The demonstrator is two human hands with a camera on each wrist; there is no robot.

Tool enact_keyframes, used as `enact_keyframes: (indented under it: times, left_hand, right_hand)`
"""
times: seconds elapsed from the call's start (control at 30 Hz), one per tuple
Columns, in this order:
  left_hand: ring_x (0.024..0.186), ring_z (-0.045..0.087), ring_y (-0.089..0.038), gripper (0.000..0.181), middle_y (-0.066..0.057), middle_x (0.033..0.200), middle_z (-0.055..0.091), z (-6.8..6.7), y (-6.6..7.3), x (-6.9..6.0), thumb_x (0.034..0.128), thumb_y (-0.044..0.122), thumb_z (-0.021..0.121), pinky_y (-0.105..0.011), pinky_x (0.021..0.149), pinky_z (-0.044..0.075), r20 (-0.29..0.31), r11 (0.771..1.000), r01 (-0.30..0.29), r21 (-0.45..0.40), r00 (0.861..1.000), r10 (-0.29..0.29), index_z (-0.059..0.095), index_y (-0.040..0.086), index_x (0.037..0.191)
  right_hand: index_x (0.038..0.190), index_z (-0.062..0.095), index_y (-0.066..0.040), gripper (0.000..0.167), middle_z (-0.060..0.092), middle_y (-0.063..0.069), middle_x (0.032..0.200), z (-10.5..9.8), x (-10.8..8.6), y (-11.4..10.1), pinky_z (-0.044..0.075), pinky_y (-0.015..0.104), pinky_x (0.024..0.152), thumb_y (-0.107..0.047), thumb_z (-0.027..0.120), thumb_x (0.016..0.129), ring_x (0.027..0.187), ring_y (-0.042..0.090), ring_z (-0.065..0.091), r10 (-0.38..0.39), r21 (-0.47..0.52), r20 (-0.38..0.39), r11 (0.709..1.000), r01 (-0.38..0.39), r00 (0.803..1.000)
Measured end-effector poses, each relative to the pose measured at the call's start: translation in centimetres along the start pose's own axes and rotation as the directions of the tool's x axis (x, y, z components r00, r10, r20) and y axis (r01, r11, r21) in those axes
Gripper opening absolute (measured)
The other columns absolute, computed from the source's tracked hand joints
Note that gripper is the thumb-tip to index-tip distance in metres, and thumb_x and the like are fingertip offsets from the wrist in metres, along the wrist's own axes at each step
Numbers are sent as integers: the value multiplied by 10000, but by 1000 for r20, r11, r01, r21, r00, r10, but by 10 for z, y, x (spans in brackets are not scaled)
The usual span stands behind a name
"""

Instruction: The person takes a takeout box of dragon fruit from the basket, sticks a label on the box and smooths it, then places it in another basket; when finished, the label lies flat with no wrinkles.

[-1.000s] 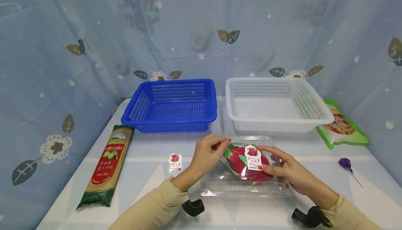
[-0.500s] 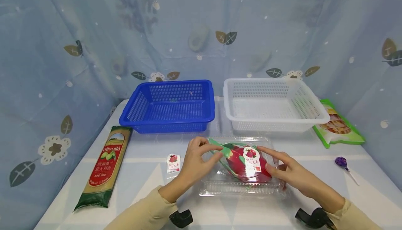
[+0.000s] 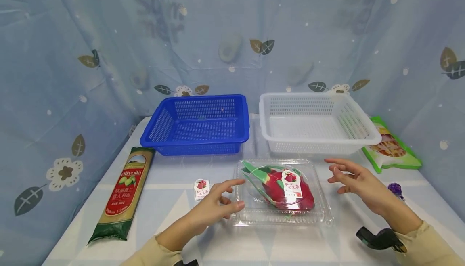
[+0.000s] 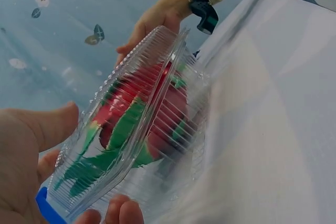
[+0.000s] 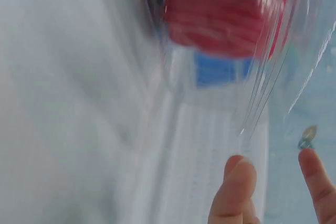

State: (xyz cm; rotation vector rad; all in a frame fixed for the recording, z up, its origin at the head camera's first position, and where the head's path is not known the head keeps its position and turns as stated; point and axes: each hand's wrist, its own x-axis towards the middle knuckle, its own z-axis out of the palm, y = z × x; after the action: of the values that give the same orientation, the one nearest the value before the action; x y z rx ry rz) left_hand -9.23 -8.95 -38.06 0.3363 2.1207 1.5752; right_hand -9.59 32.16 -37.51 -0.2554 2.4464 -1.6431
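Observation:
A clear plastic clamshell box (image 3: 276, 216) lies closed on the table, with a red and green dragon fruit (image 3: 270, 187) inside it. On its lid is a white label sticker (image 3: 292, 184) printed with dragon fruit. My left hand (image 3: 214, 205) is at the box's left side, thumb and fingers spread around that edge; whether they touch it I cannot tell. To the right of the box my right hand (image 3: 357, 183) hovers apart from it, fingers loosely bent and holding nothing. The left wrist view shows the box between the left thumb and fingers.
Behind the box stand a blue basket (image 3: 196, 147) and a white basket (image 3: 319, 145). A pasta packet (image 3: 125, 193) lies at left, a second sticker sheet (image 3: 201, 189) near the left hand. At right are a green snack bag (image 3: 392, 149) and a lollipop (image 3: 396, 189), partly hidden by the right arm.
Both hands have come off the lid and moved apart, the left toward the box's left side, the right out to the right. The box and its label stay in place.

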Motion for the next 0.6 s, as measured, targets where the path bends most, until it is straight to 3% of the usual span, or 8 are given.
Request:
enact_keyframes:
  times: [0.13,0.3,0.43,0.6]
  left_hand:
    - [899,559,-196,548,-174,1271,415,0,-2,8,925,381,681,-310,715,498,42,1000,3,-27,999,-2,472,293,1424]
    - [763,514,-171,543,-109,1105,430,-1,-3,21,945,376,653,-291,629,495,74,999,-28,-34,997,30,452,289,1442]
    - [698,492,-157,606,-173,1185,401,-5,-4,27,926,354,685,-283,596,502,121,999,-23,-34,992,27,412,355,1466]
    - [670,524,-162,704,-192,1222,352,-10,-4,33,894,310,731,-303,620,526,192,999,18,-34,981,-11,354,443,1473]
  right_hand:
    - [1503,384,-231,446,516,-170,1176,-7,8,10,561,317,760,-256,441,1061,993,27,637,25,24,-10,999,-25,1000]
    - [1549,276,-269,525,555,-198,1156,-11,20,13,563,305,783,-264,454,1056,993,34,652,44,64,-5,997,-44,999]
    - [1570,198,-295,583,608,-215,1121,-18,37,11,562,292,782,-276,463,1051,973,34,671,47,109,-7,993,-46,999]
    - [1548,211,-371,560,670,-202,1083,-24,56,15,556,299,793,-277,457,1054,967,53,692,58,187,13,981,-59,998]
